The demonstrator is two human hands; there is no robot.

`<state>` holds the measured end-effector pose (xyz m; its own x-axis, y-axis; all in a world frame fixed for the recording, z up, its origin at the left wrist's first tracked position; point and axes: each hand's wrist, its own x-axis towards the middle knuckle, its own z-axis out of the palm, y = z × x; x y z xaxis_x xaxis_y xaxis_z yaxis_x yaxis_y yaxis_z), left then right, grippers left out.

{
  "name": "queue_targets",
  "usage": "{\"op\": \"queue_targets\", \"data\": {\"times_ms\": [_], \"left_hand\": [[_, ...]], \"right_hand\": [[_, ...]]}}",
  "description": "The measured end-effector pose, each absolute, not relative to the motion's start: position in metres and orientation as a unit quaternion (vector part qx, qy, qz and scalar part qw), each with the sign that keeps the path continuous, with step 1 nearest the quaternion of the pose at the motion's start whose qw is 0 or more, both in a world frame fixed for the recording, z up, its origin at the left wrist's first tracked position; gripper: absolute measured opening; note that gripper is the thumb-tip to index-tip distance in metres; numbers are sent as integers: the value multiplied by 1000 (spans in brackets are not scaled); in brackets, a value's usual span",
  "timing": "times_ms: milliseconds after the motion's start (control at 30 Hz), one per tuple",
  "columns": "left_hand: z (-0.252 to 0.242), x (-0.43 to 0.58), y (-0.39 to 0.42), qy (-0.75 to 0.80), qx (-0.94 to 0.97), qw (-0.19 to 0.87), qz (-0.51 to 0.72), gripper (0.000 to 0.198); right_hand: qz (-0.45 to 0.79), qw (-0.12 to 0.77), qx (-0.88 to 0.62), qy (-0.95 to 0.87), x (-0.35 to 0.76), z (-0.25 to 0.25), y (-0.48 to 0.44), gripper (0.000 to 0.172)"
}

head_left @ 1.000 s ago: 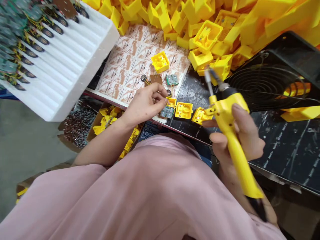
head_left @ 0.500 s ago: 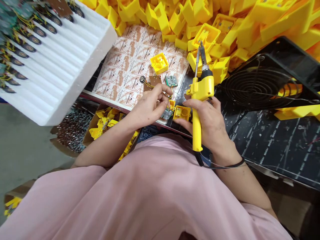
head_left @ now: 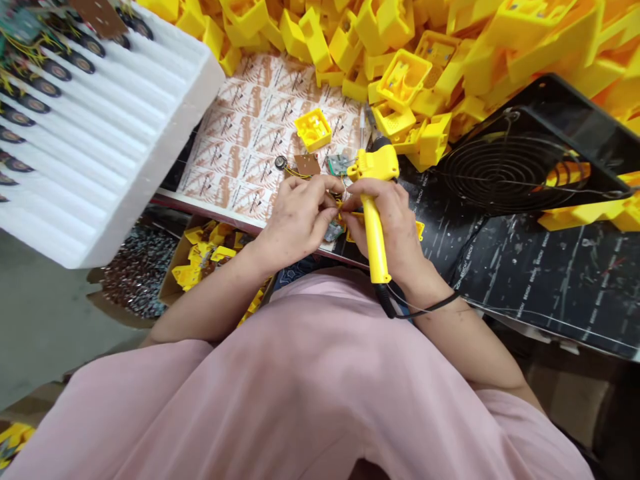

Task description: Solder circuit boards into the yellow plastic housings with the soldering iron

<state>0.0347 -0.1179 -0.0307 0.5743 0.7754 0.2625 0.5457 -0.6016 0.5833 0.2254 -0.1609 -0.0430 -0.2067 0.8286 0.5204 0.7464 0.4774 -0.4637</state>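
In the head view, at the worktop's front edge, the left hand bends thumb and forefinger over a partly hidden circuit board; what its grip pinches, I cannot tell. The right hand clasps a yellow soldering gun, its fingertips close to the left's. Yellow cases crowd the worktop's far edge.

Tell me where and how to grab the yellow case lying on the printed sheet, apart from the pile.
Probably pinch the yellow case by its left and right outer walls, coming from above left: it lies open side up, and the brown board sits close on its near side.
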Motion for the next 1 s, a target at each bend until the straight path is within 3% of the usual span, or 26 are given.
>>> {"op": "queue_targets", "data": {"times_ms": [300,500,600,767,867,1000], "left_hand": [[-27,40,-120,456,858,73,223,20],[-23,49,-133,364,867,221,260,25],[-29,49,-131,383,849,266,248,16],[-33,40,-117,358,884,209,217,20],[-35,40,-113,305,915,142,221,24],[-35,42,-113,277,931,99,218,22]], "right_hand": [[38,390,-545,-741,230,-35,-180,43],[22,420,-552,-720,229,-30,-189,36],[5,428,-543,-722,239,-31,-193,36],[23,328,-495,-804,263,-40,-192,48],[4,308,-479,-822,264,-48,-188,40],[-30,344,-481,-806,261,-43,-187,32]]}}
